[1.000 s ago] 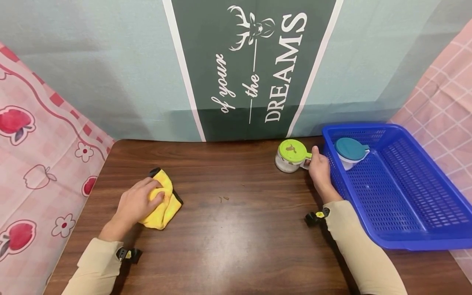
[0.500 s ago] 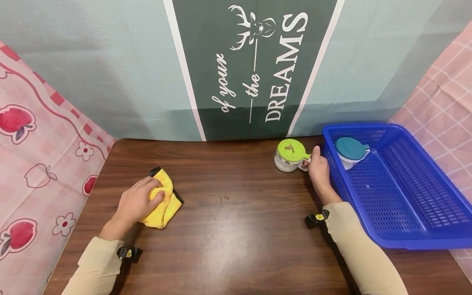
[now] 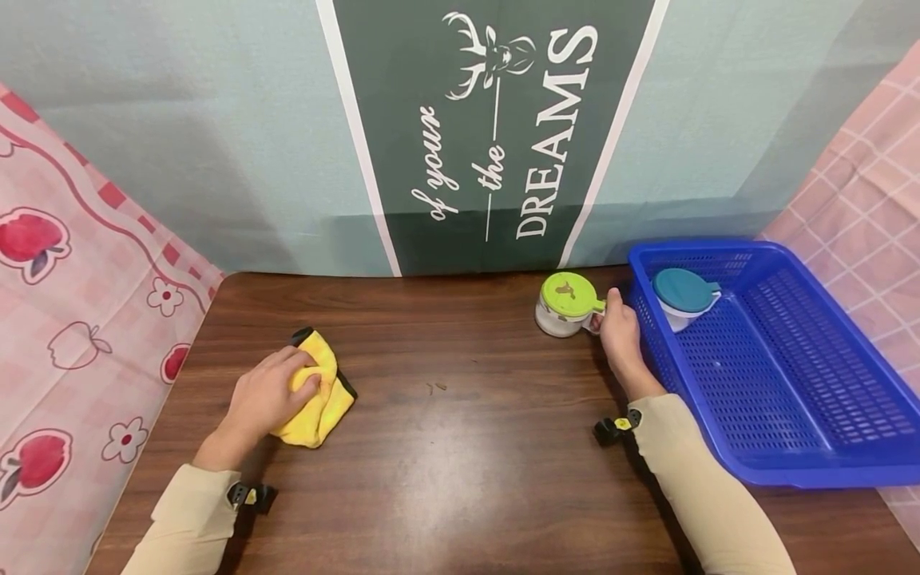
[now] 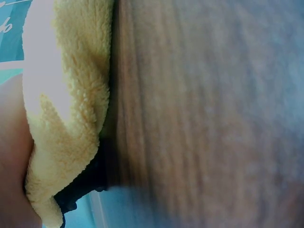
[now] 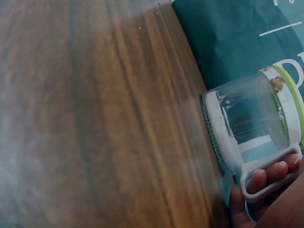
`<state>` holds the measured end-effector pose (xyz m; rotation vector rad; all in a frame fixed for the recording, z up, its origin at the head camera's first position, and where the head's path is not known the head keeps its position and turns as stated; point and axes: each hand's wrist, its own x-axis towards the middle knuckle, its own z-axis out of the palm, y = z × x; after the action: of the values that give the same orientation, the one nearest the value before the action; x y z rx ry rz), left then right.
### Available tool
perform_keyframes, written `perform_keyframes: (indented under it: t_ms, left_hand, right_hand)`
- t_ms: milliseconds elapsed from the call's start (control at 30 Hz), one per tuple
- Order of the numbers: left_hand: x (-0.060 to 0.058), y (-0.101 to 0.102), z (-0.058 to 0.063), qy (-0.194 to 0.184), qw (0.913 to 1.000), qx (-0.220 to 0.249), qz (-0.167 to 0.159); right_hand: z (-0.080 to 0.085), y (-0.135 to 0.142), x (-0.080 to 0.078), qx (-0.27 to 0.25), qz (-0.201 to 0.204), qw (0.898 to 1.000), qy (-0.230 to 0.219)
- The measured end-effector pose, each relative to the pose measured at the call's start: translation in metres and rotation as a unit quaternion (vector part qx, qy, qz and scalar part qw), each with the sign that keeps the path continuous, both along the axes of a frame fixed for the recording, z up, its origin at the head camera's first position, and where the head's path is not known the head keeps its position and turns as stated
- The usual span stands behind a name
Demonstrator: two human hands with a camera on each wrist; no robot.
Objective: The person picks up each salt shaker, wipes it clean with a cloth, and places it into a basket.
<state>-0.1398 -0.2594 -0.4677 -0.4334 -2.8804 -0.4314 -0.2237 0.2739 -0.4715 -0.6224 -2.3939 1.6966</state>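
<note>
My left hand [image 3: 269, 393] grips a yellow cloth [image 3: 319, 399] with black edging, bunched on the left part of the table. In the left wrist view the fleecy cloth [image 4: 71, 109] hangs along the left side, close to the wood. At the back right, my right hand [image 3: 621, 331] holds the white handle of a clear seasoning jar [image 3: 564, 319] with a lime green lid, brown marks on its top. Fingers [image 5: 275, 171] pass through the handle loop in the right wrist view, and white stuff lies in the bottom of the jar [image 5: 247, 123].
A blue plastic basket [image 3: 776, 459] stands to the right of my right hand. Inside its far left corner sits another jar with a teal lid [image 3: 683, 290]. Small brown bits [image 3: 437, 387] lie mid-table. A printed curtain [image 3: 287, 160] hangs along the back edge.
</note>
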Motion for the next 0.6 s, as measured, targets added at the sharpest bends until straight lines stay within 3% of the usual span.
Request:
perform_keyframes:
  t_ms: [200, 433, 600]
  left_hand:
    - [0.0003, 0.0003, 0.0003, -0.002, 1.0000, -0.002, 0.003]
    - [0.0001, -0.0003, -0.0004, -0.005, 1.0000, -0.002, 0.003]
    - [-0.0002, -0.0006, -0.0018, -0.001, 1.0000, -0.001, 0.002]
  right_hand:
    - [-0.0039, -0.0021, -0.0027, -0.112, 0.008, 0.993, 0.034]
    - [-0.0082, -0.0049, -0.0044, -0.179, -0.024, 0.981, 0.069]
    - [-0.0083, -0.0076, -0.0025, -0.198, -0.042, 0.977, 0.068]
